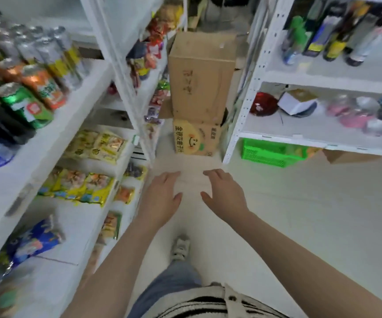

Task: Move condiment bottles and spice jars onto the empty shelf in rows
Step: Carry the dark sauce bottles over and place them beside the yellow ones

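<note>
My left hand [162,196] and my right hand [224,193] are both held out in front of me over the aisle floor, fingers apart, holding nothing. Several dark condiment bottles [336,35] stand in a row on the upper board of the white shelf [323,76] at the right. On the board below lie blurred jars and lids [364,113], a red round pack [263,104] and a small white box [297,102]. Both hands are well below and left of those bottles.
A white shelf unit [54,134] on the left holds drink cans, soda bottles and snack packets. Stacked cardboard boxes [199,79] block the aisle end. A green plastic basket [270,152] sits on the floor under the right shelf. My foot [180,246] is on pale floor.
</note>
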A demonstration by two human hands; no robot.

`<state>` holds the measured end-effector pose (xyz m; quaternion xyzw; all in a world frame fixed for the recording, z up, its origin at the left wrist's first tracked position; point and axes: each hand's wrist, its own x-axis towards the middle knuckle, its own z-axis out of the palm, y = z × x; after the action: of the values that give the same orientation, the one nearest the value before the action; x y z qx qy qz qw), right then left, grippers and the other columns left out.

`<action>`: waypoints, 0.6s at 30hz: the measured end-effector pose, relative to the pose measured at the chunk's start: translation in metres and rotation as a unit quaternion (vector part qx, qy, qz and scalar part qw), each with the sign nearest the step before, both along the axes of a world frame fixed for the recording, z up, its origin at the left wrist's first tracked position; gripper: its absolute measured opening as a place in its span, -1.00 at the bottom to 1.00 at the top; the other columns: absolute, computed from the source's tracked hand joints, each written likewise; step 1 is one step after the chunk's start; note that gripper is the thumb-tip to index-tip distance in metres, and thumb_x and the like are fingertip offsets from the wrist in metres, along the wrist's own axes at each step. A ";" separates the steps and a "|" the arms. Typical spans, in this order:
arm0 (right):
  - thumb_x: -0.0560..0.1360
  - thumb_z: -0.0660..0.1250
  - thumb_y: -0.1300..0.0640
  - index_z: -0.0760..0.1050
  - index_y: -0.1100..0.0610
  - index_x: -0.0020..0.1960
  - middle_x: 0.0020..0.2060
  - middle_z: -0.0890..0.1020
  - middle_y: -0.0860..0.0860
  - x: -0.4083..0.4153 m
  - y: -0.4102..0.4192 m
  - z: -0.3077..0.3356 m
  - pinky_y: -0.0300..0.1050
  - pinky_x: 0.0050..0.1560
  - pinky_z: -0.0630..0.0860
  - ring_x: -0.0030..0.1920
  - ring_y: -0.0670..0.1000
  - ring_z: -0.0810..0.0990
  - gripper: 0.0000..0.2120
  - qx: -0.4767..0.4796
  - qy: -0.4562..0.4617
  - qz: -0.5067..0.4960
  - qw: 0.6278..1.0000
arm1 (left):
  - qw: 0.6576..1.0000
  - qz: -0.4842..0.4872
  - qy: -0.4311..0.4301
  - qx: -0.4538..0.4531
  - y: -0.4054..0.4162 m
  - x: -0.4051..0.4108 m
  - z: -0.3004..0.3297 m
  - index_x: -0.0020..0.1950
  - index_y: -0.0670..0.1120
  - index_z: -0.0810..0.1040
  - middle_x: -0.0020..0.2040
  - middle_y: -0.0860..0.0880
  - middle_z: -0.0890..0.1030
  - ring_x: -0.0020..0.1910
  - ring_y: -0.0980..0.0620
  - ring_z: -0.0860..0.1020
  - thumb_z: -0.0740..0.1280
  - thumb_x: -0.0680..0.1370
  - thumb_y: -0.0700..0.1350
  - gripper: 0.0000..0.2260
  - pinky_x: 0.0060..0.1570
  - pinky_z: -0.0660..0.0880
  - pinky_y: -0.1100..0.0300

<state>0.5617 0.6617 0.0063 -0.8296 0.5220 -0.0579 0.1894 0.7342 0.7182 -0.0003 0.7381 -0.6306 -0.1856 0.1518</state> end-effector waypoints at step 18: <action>0.51 0.28 -0.01 0.28 0.01 0.42 0.34 0.42 -0.02 -0.183 -0.101 -0.036 -0.08 0.17 0.43 0.33 0.05 0.39 -0.50 0.069 0.024 -0.399 0.914 | 0.923 -0.377 -0.029 0.063 -0.257 -0.169 -0.033 0.45 -0.01 0.30 0.32 -0.07 0.45 0.29 -0.09 0.41 0.30 0.53 -0.03 -0.50 0.23 0.39 0.07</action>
<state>0.3786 0.5604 -0.0300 -0.5381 0.8169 -0.0721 0.1947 0.5653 0.4616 -0.0332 0.4586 -0.8536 -0.2472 0.0056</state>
